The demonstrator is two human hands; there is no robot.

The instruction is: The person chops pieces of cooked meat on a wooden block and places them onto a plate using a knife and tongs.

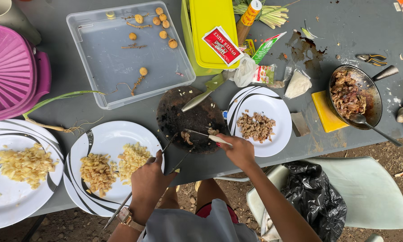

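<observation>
My right hand [240, 151] grips a small knife [209, 136] by its pale handle, the blade lying across a dark round cutting board [174, 117]. My left hand [147, 180], a watch on its wrist, holds thin metal tongs [169, 144]. Their tips reach onto the board beside small brown food pieces [186, 136]. Right of the board, a white plate [277, 110] carries chopped brown meat [255, 126]. Just left of my left hand, another white plate [105, 139] holds two heaps of chopped yellow bits [114, 165].
A third plate of yellow bits [4, 201] sits far left below a purple container [11, 71]. A clear tray [98, 71] holds small round roots, and a green-handled knife [201, 96] is behind the board. A pan of cooked meat [375, 105], a yellow-green box [208, 18] and pliers [369, 57] are also here. A black bag [318, 197] lies on a chair [372, 192].
</observation>
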